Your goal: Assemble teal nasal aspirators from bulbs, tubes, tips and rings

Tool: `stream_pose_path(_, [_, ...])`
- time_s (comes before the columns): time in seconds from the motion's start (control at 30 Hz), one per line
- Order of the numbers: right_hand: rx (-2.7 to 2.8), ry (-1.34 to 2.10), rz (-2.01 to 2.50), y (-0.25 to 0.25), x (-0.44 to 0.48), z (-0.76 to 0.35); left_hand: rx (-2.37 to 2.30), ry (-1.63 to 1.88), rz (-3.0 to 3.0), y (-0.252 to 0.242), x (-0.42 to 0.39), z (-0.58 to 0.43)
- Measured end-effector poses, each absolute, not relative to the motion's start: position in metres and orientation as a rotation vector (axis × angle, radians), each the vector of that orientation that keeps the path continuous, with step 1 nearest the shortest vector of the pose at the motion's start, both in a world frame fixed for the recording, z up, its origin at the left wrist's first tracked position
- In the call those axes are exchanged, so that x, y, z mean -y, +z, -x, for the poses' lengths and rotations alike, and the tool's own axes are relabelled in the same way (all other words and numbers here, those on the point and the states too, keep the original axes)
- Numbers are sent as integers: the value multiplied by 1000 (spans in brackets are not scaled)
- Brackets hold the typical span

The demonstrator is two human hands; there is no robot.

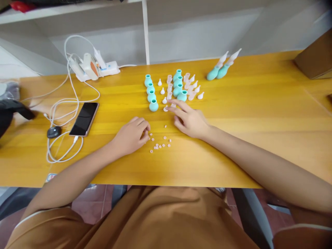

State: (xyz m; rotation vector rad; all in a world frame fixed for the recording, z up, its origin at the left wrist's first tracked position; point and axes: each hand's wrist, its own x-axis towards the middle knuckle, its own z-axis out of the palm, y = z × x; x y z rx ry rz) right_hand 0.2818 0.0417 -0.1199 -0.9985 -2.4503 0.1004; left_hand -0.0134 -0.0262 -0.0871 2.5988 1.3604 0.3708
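Note:
My right hand (191,120) reaches over the table with its fingers spread, fingertips at the nearest small white nozzle tips (165,109); whether they touch is unclear. My left hand (133,135) rests on the table with curled fingers, beside several tiny pink rings (160,146). What its fingertips hold, if anything, is hidden. Turquoise squeeze bulbs stand in a left row (153,105) and a right row (182,95), openings up. Translucent pink connectors (169,88) stand between the rows, the nearest partly behind my right fingers. More connectors and white tips (200,95) lie to the right.
Two joined bulb-and-nozzle pieces (222,71) lie at the back right, near a cardboard box (315,57). On the left are a phone (84,119), looped white cable (53,117), a black oval device (54,132) and a power strip (110,68). A shelf (77,10) overhangs the back.

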Motion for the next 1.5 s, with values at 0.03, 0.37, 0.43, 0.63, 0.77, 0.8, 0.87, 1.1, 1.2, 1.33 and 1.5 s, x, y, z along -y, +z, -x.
stream_pose_path(0.03, [2461, 107, 993, -120, -43, -281, -1361, 374, -2601, -87, 26, 13])
stream_pose_path(0.37, [2375, 253, 817, -130, -47, -287, -1295, 367, -2598, -83, 27, 13])
stream_pose_path(0.43, [2324, 382, 702, -130, -46, -290, -1278, 363, -2596, -83, 27, 14])
stream_pose_path(0.63, [2324, 556, 632, -127, -43, -296, -1228, 382, -2628, -87, 26, 14])
stream_pose_path(0.77, [2397, 421, 682, -125, -40, -295, -1231, 390, -2609, -88, 26, 14])
stream_pose_path(0.8, [2416, 349, 711, -125, -39, -294, -1227, 408, -2595, -88, 26, 14])
stream_pose_path(0.87, [2450, 207, 789, -126, -37, -293, -1209, 476, -2559, -86, 28, 12])
stream_pose_path(1.1, [2531, 47, 1056, -130, -40, -299, -1216, 768, -2338, -83, 34, 7])
stream_pose_path(1.2, [2469, 278, 1048, -130, -41, -300, -1209, 784, -2261, -83, 36, 5])
stream_pose_path(1.33, [2128, 885, 908, -122, -22, -284, -1146, 789, -2148, -80, 42, 0])
stream_pose_path(1.5, [1656, 1410, 823, -111, 25, -251, -1112, 813, -2077, -75, 59, -11])
